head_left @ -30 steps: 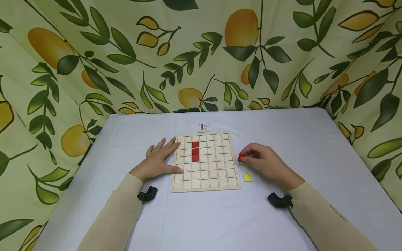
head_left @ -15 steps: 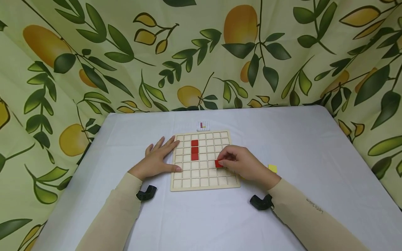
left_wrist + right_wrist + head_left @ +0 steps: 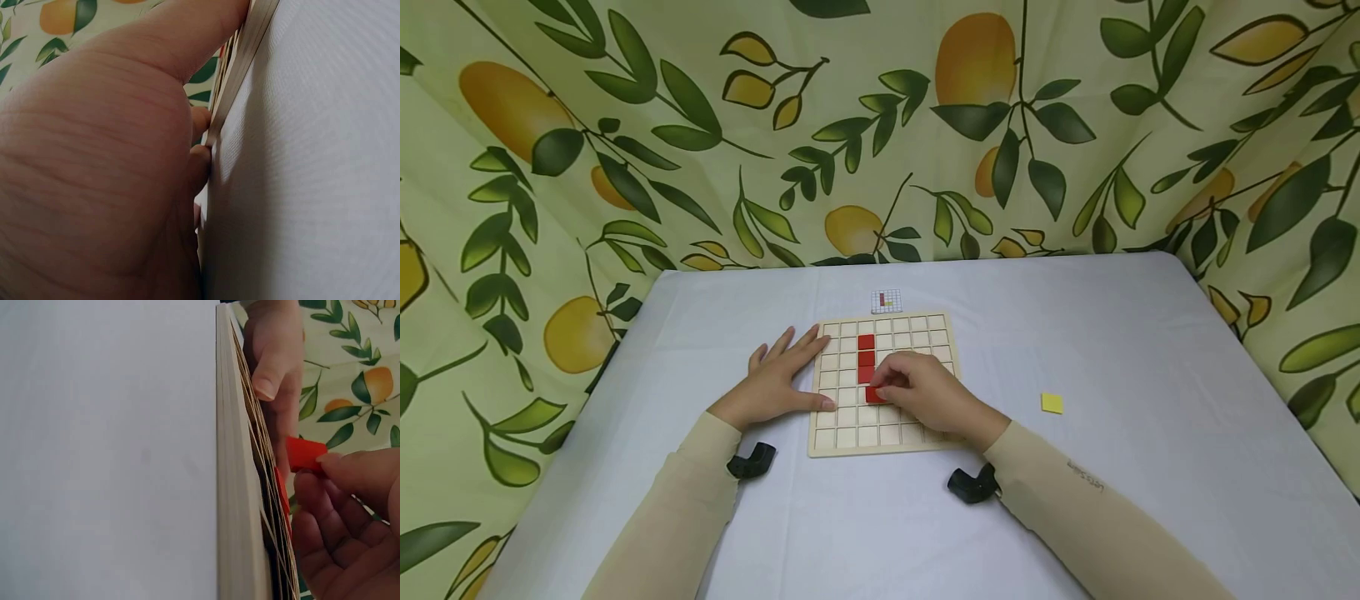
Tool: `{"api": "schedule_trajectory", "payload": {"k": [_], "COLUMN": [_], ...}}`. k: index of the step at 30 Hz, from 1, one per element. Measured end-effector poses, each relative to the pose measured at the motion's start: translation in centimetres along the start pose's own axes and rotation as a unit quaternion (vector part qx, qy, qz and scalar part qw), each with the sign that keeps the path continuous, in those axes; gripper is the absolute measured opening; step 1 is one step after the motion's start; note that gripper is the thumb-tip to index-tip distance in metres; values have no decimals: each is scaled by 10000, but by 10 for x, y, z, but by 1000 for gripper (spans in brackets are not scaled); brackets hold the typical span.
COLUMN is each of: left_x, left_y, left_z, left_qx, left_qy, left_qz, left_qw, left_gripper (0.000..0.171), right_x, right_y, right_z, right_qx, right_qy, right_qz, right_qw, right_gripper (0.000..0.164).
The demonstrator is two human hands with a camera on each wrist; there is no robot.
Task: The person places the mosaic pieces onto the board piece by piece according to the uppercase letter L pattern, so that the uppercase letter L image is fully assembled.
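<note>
**Q:** State of the right hand?
**A:** The right hand (image 3: 925, 387) is clamped on a red tile (image 3: 305, 453), which it pinches between thumb and fingertips. The right wrist view shows that tile raised off the surface beneath.

**Q:** Position of the held tile?
**A:** Over the grid board (image 3: 868, 437). Three red tiles (image 3: 867, 358) sit in a column just beyond the grip, and the held piece is near the closest of them. Whether the two touch, I cannot tell.

**Q:** The left hand?
**A:** The left hand (image 3: 782, 379) lies left of the grip, fingers spread and apart. It rests at the board's left side, thumb and fingertips reaching over the rim.

**Q:** Other items noted?
**A:** A yellow tile (image 3: 1052, 403) lies flat on the white cloth (image 3: 850, 525), right of the grip and well apart from it. A pattern card (image 3: 887, 301) lies beyond the grip, just past the board's far edge.
</note>
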State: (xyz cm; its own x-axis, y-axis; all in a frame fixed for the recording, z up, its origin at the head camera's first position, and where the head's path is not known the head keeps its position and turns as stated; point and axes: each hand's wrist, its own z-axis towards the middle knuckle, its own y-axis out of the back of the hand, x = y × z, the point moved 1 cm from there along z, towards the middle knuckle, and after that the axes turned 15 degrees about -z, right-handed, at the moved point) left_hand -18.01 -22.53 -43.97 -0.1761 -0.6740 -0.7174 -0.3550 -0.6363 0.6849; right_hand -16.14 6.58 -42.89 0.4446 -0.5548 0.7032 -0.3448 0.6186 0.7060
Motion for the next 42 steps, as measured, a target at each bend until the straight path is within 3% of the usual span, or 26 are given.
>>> {"api": "schedule_trajectory", "payload": {"k": [7, 16, 23, 31, 42], "left_x": [1, 0, 1, 1, 2], "left_y": [-1, 0, 0, -1, -2], "left_z": [0, 0, -1, 1, 1], "left_qx": [11, 4, 9, 14, -28], "left_qy": [23, 42, 56, 75, 55], "left_qz": [-53, 18, -7, 16, 27], "left_qw": [10000, 10000, 10000, 10000, 10000], "left_gripper": [119, 118, 118, 118, 118], "right_x": [0, 4, 3, 1, -7], "right_y": [-10, -9, -4, 12, 46], "right_z": [8, 7, 6, 1, -12], "right_qx": [22, 52, 8, 209, 250], "right_qy": [-24, 61, -195, -475, -361], "right_qz": [-414, -556, 268, 1164, 1391], "right_qw": [9991, 9984, 9994, 9918, 9893], "right_gripper": [9, 14, 27, 47, 61]}}
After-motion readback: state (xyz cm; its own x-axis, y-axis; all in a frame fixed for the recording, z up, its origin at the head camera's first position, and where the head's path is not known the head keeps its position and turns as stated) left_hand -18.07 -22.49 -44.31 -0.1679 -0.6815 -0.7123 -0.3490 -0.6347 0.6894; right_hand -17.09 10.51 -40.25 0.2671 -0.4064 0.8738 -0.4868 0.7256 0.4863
